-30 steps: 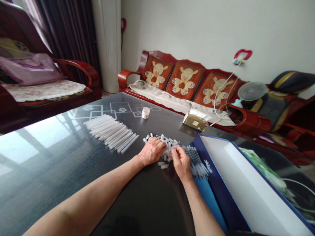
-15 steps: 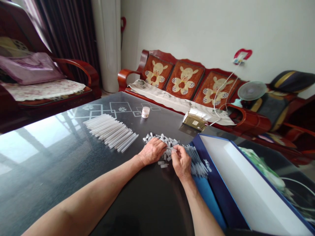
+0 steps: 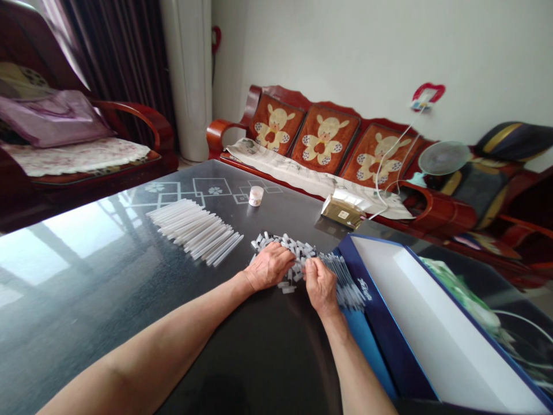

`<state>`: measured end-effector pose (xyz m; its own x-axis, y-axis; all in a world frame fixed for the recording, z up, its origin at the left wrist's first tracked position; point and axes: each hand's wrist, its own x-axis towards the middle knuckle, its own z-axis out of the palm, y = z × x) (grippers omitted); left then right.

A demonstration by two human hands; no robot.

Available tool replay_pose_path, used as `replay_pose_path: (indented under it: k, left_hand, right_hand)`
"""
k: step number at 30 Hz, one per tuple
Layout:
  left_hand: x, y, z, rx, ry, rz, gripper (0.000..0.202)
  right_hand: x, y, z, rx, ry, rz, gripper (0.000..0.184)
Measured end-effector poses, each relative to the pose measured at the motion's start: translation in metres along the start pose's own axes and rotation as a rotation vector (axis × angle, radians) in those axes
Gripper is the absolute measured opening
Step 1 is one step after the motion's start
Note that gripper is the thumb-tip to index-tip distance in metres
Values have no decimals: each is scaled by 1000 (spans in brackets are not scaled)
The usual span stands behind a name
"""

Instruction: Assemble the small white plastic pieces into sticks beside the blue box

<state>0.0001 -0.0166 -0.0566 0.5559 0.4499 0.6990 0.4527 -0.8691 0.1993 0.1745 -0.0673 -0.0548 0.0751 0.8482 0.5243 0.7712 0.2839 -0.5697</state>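
The left hand [image 3: 270, 266] lies curled on the heap of small white plastic caps [image 3: 287, 244], its grip hidden, while the right hand [image 3: 319, 283] pinches one cap [image 3: 307, 264], apparently mid-fitting, which calls for careful alignment.

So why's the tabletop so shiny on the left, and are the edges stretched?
Head view: pale light glares off the glossy dark table, washing out its left side; the wide lens stretches forearms and blue box near the edges; left hand, right hand and white pieces look sharp.
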Motion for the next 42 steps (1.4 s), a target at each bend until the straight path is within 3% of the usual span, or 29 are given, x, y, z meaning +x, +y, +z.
replay_pose_path:
  k: [5,15,24,27,31,35,42]
  left_hand:
    - [0,1,1,-14,11,18,20]
    - [2,3,-2,5,53,21,21]
    - [2,6,-3,38,38,20,25]
    - [2,5,-2,47,38,21,25]
    - [2,0,-2,90,43,-7,24]
    - [2,-2,-3,162,51,-72,24]
    - [1,-1,-1,89,-2,-55,23]
  right_hand:
    - [-1,-3,2,-1,26,28,39]
    - [2,-26,2,354,-32,361,47]
    - [5,-23,11,569,-46,535,47]
    - [7,-24,10,540,-33,602,49]
    - [8,-24,3,352,-16,468,49]
    - [6,-17,2,474,-25,284,40]
    - [3,-2,12,706,-9,332,34]
